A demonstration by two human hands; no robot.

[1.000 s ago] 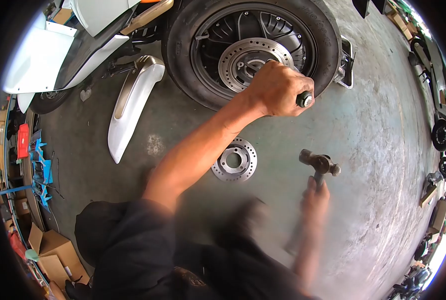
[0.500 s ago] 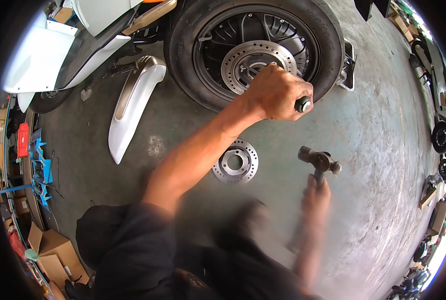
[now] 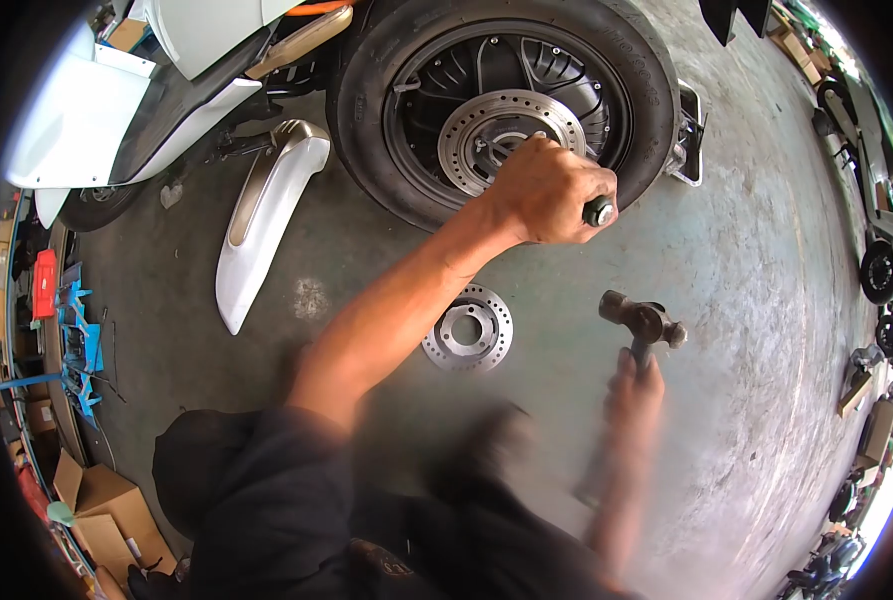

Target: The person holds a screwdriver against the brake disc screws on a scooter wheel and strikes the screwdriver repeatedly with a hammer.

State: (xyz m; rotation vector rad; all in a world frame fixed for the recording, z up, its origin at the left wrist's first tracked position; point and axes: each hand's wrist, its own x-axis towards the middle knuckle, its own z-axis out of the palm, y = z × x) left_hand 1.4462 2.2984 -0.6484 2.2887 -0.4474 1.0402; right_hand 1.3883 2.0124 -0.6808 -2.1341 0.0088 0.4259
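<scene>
My left hand (image 3: 556,192) is closed in a fist over the wheel, on a dark-handled tool (image 3: 598,211) whose metal end faces up; its shaft and tip are hidden. Beneath and beyond the fist, a drilled brake disc (image 3: 463,128) sits on the hub of a wheel with a black tyre (image 3: 363,150). Lower right, my right hand (image 3: 634,390), partly blurred, grips the handle of a ball-peen hammer (image 3: 646,322). The hammer head is apart from the tool. A loose brake disc (image 3: 467,328) lies on the floor below my left wrist, its edge partly covered by my forearm.
A silver-white mudguard (image 3: 266,230) lies on the floor left of the wheel. White body panels (image 3: 81,120) of a motorcycle fill the upper left. An open cardboard box (image 3: 116,510) stands lower left. Various parts, including a small wheel (image 3: 878,270), line the right edge.
The whole view has shifted slightly. My left hand is still closed on the tool above the wheel, and the hammer stays at nearly the same place in my right hand.
</scene>
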